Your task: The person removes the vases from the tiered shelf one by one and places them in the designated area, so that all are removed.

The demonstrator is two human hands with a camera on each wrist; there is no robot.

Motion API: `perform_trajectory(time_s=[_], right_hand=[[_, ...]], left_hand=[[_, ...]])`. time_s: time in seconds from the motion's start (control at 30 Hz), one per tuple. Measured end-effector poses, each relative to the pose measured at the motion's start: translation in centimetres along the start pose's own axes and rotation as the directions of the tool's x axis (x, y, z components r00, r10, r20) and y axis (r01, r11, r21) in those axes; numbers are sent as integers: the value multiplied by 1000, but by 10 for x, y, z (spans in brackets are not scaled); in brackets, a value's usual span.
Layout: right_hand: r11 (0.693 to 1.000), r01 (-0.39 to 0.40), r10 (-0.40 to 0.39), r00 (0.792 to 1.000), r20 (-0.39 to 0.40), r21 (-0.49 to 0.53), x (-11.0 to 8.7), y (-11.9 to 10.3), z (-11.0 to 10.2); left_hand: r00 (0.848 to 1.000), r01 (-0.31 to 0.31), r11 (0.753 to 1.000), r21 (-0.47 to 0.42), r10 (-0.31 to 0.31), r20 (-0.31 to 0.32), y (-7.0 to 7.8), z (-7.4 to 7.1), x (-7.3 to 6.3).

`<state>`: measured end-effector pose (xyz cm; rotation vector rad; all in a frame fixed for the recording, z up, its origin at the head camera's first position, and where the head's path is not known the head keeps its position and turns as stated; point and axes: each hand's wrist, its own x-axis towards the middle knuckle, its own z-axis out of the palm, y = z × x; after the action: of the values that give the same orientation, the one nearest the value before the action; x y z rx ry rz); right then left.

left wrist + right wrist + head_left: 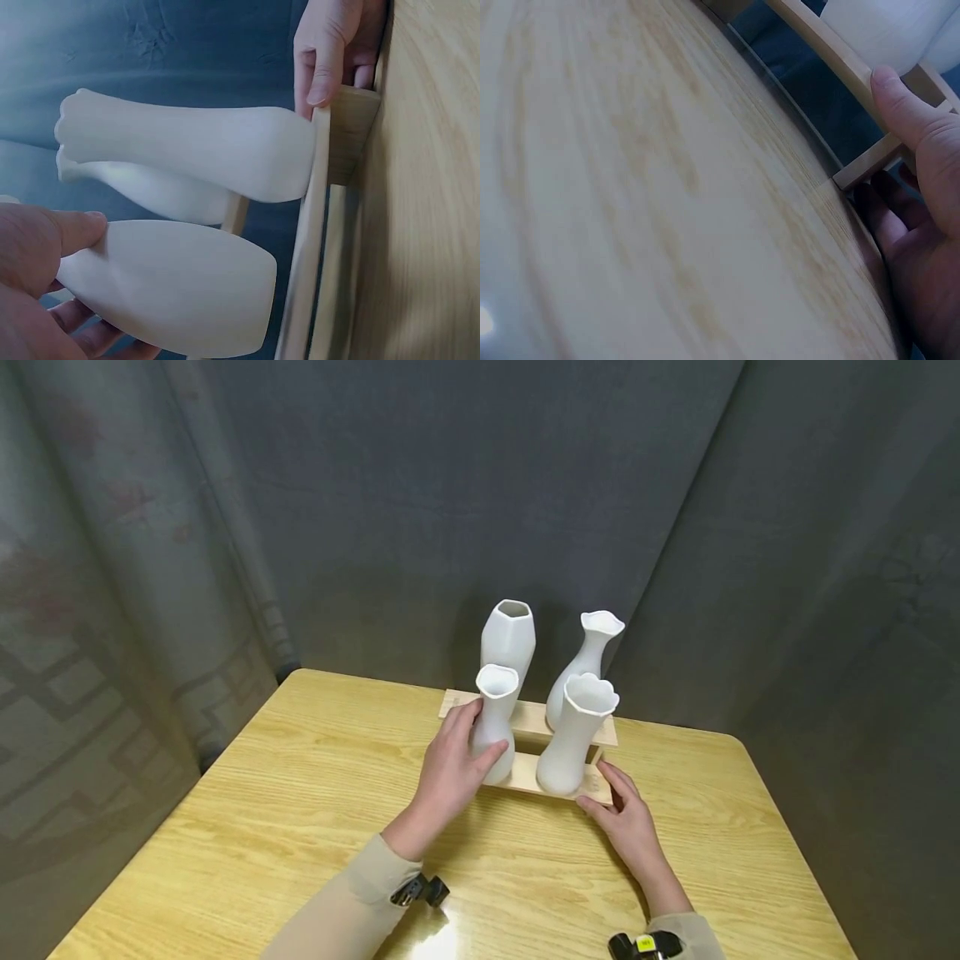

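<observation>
In the left hand (446, 768), a white vase (495, 722) is gripped, its base seemingly just clear of the front tier of a wooden rack (531, 718); by the right hand (628, 822), the rack's right end is pinched. Three other vases (572, 743) are already stood there (two behind), so only this one's seating appears left.
</observation>
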<state>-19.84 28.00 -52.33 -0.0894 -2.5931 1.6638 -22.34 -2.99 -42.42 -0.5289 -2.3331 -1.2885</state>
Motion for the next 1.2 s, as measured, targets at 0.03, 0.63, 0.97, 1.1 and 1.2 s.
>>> perform_trajectory(time_s=[0.03, 0.63, 0.97, 1.1, 1.2], right_hand=[[1000, -3, 3, 1000, -1, -1, 0, 0, 0], [1000, -5, 5, 1000, 3, -7, 1, -2, -1], [1000, -4, 4, 1000, 0, -4, 2, -1, -1], [1000, -4, 4, 1000, 1, -6, 3, 0, -1], [1000, -1, 1, 1000, 0, -5, 4, 1, 0]], left_hand=[[1000, -6, 1000, -6, 6, -3, 0, -3, 0], [996, 51, 999, -1, -51, -79, -28, -73, -1], [991, 79, 994, 78, -70, -114, -59, -91, 9], [989, 86, 993, 75, -76, -125, -73, -89, 13], [987, 98, 993, 73, -88, -138, -84, -85, 17]])
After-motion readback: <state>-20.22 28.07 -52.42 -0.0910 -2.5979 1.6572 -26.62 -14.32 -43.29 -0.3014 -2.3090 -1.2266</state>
